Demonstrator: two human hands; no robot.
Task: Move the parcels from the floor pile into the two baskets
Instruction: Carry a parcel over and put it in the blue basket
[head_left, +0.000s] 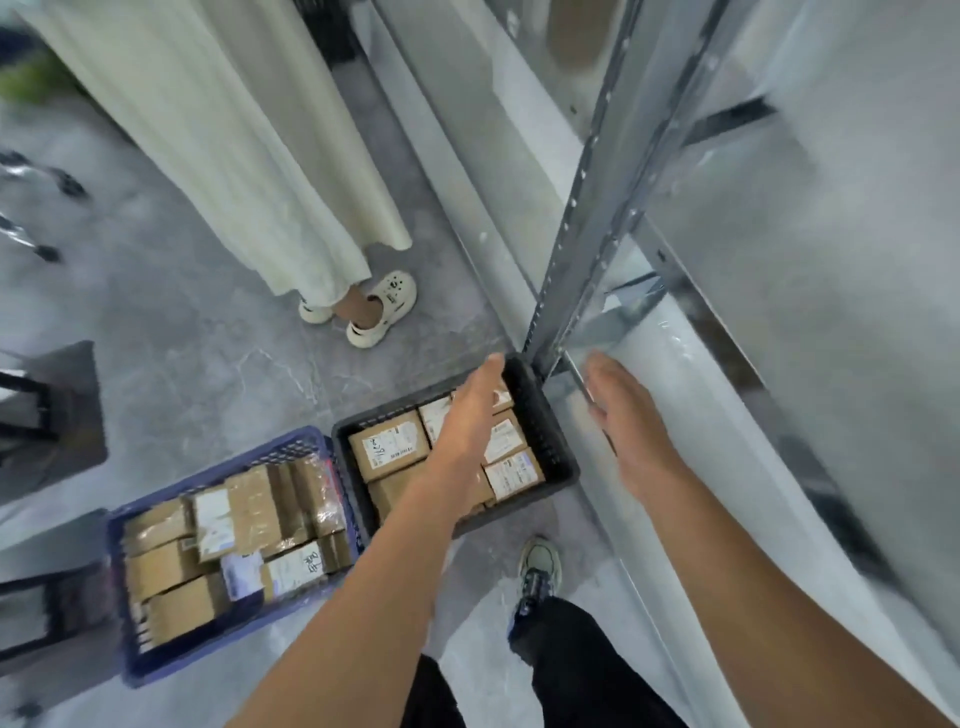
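the left hand (480, 400) and its forearm hide several parcels (415, 460) in the black basket (546, 415). parcel labels (384, 444) are too blurred to read. a bystander's skirt (234, 130) is cut off at the top edge.

light: bright, even, soft shadows | blur: motion smear throughout | edges: wide-angle bending | glare: mild on metal

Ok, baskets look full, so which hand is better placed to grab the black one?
Left, probably: left hand is over the black basket at its far rim; right hand is beside it.
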